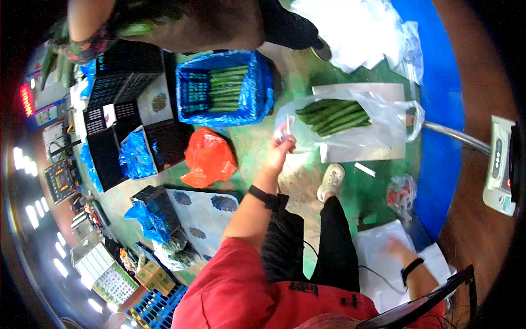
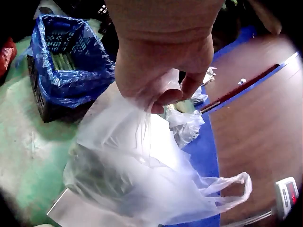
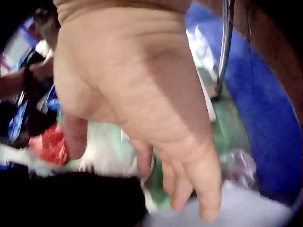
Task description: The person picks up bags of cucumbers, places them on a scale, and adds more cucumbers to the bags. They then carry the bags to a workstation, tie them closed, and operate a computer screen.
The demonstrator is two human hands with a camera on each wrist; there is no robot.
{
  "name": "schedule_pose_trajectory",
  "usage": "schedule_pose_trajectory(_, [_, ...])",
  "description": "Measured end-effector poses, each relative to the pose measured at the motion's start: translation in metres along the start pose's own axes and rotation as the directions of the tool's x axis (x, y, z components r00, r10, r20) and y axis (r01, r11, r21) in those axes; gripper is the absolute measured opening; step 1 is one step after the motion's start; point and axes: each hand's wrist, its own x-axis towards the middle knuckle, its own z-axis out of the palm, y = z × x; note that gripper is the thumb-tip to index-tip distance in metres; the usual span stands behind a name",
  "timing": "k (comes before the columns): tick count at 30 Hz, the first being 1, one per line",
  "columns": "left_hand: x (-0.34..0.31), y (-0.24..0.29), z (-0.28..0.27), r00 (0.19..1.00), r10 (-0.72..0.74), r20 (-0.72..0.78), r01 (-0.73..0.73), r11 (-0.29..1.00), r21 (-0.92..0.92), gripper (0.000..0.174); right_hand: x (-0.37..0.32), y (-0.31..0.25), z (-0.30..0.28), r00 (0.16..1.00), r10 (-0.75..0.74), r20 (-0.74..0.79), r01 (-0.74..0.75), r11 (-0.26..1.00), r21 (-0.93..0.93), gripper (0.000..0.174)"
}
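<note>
My left hand (image 1: 281,152) pinches one handle end of a clear plastic bag (image 2: 184,194), pulling the film taut in the left wrist view. Several long green cucumbers (image 1: 334,117) lie in that bag on the flat scale platform (image 1: 361,152). The bag's other handle (image 1: 418,119) hangs loose near the metal pole. My right hand (image 1: 399,251), blurred and holding nothing, is over white plastic sheets (image 1: 383,241) at lower right. Its fingers (image 3: 208,194) reach downward, loosely spread, in the right wrist view.
A blue-lined crate (image 1: 257,112) holds more cucumbers. Beside it lie a red plastic bag (image 1: 210,157) and stacked black crates (image 1: 101,142). The scale's display (image 1: 499,164) stands on the pole (image 1: 457,137) at right. Another person (image 1: 219,24) is at the top.
</note>
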Motion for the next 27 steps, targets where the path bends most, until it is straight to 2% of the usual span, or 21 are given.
schedule_pose_trajectory(1, [0.000, -0.001, 0.003, 0.999, -0.009, -0.046, 0.012, 0.999, 0.049, 0.052, -0.062, -0.034, 0.013, 0.949, 0.138, 0.282, -0.116, 0.989, -0.093, 0.057])
schedule_pose_trajectory(2, [0.001, -0.001, 0.003, 1.000, -0.002, -0.020, 0.003, 0.999, 0.047, 0.052, -0.093, -0.025, 0.050, 0.896, 0.178, 0.406, -0.121, 0.979, -0.163, 0.057])
schedule_pose_trajectory(3, [0.002, 0.001, 0.003, 1.000, 0.009, 0.006, -0.009, 0.999, 0.043, 0.052, -0.121, -0.006, 0.090, 0.877, 0.159, 0.454, -0.077, 0.978, -0.193, 0.058])
schedule_pose_trajectory(6, [0.003, 0.004, 0.006, 1.000, 0.004, 0.030, -0.005, 1.000, 0.025, 0.050, -0.194, 0.026, 0.167, 0.907, 0.003, 0.421, 0.150, 0.933, -0.328, 0.059])
schedule_pose_trajectory(8, [0.005, 0.003, 0.006, 0.998, 0.008, 0.057, -0.009, 1.000, 0.020, 0.049, -0.223, 0.031, 0.203, 0.910, -0.259, 0.324, 0.402, 0.742, -0.536, 0.059])
schedule_pose_trajectory(9, [0.005, 0.005, 0.008, 0.999, 0.000, 0.053, -0.003, 0.998, 0.056, 0.047, -0.232, 0.022, 0.213, 0.891, -0.364, 0.273, 0.451, 0.629, -0.633, 0.060])
schedule_pose_trajectory(10, [0.005, 0.006, 0.010, 0.998, 0.007, 0.060, -0.009, 0.999, 0.048, 0.046, -0.240, 0.013, 0.222, 0.900, -0.342, 0.269, 0.433, 0.649, -0.626, 0.060])
schedule_pose_trajectory(11, [0.007, 0.006, 0.012, 0.998, 0.019, 0.062, -0.021, 0.999, 0.039, 0.046, -0.235, -0.018, 0.214, 0.985, -0.103, 0.139, 0.151, 0.907, -0.394, 0.060])
schedule_pose_trajectory(12, [0.007, 0.005, 0.013, 0.998, 0.024, 0.053, -0.025, 1.000, 0.017, 0.044, -0.225, -0.049, 0.200, 0.981, 0.173, 0.084, -0.165, 0.982, -0.094, 0.059])
schedule_pose_trajectory(13, [0.006, 0.008, 0.015, 0.999, 0.007, 0.037, -0.007, 1.000, 0.003, 0.044, -0.217, -0.070, 0.189, 0.893, 0.435, 0.112, -0.449, 0.865, 0.222, 0.059])
schedule_pose_trajectory(14, [0.006, 0.009, 0.016, 1.000, 0.009, 0.030, -0.009, 1.000, 0.007, 0.045, -0.215, -0.083, 0.179, 0.860, 0.494, 0.124, -0.507, 0.805, 0.308, 0.059])
schedule_pose_trajectory(19, [0.003, 0.013, 0.019, 0.999, 0.022, 0.049, -0.020, 0.999, -0.040, 0.048, -0.219, -0.110, 0.116, 0.874, 0.483, 0.059, -0.478, 0.830, 0.288, 0.057])
schedule_pose_trajectory(22, [0.006, 0.010, 0.015, 0.996, 0.073, 0.053, -0.070, 0.996, -0.062, 0.051, -0.224, -0.119, 0.066, 0.893, 0.450, 0.011, -0.442, 0.870, 0.218, 0.056])
schedule_pose_trajectory(26, [0.004, 0.022, 0.012, 0.995, 0.070, 0.074, -0.063, 0.993, -0.097, 0.057, -0.232, -0.134, -0.008, 0.908, 0.414, -0.060, -0.407, 0.908, 0.102, 0.055])
schedule_pose_trajectory(27, [0.005, 0.024, 0.012, 0.989, 0.058, 0.133, -0.036, 0.987, -0.159, 0.060, -0.232, -0.139, -0.027, 0.911, 0.403, -0.082, -0.398, 0.914, 0.071, 0.055])
